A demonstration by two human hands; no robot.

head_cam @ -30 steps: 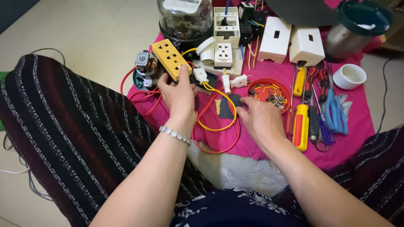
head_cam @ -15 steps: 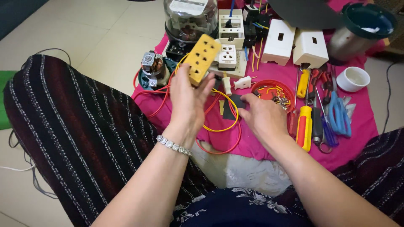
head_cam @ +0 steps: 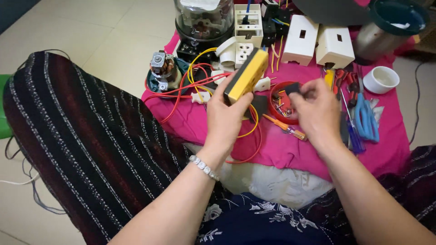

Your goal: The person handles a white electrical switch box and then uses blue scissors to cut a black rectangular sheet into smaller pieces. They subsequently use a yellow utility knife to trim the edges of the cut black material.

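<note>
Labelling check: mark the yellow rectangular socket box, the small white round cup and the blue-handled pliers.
yellow rectangular socket box (head_cam: 247,75), head view, on its yellow side face.
small white round cup (head_cam: 380,79), head view, on its rim.
blue-handled pliers (head_cam: 365,119), head view, on a blue handle.

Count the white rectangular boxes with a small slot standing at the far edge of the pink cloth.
2: one white box left, another white box right beside it, both at the top of the pink cloth. More may sit outside the view.
</note>
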